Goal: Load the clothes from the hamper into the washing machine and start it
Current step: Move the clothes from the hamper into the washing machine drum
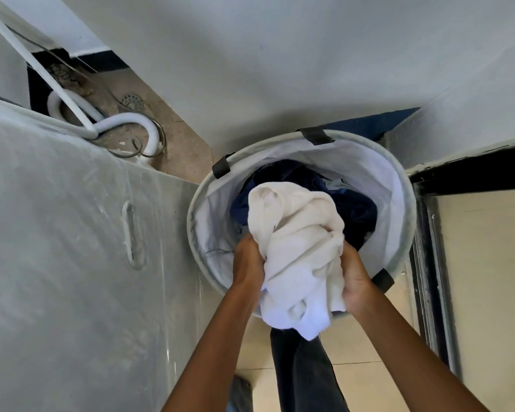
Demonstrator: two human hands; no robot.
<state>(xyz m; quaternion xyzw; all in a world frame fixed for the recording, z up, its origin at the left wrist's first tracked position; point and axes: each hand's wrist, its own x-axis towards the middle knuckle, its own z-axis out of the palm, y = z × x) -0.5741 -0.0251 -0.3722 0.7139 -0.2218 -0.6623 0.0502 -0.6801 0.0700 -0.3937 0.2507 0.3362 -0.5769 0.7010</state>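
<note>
1. A white towel (298,263), thick and crumpled into soft folds, sits in the centre of the frame, held over the near side of the hamper (399,185); its lower end hangs past the near rim.
2. The left hand (249,263) grips the towel's left edge, fingers curled into the cloth.
3. The right hand (354,278) grips its right edge the same way, fingers buried in the folds.
4. The hamper is round, pale grey with a white lining and black strap loops on the rim, at centre right.
5. Dark blue clothes (354,212) lie inside it, under and behind the towel.
6. The washer (72,263), covered in a cloudy plastic sheet, fills the left of the frame.
7. A white hose (131,120) coils on the floor at upper left.
</note>
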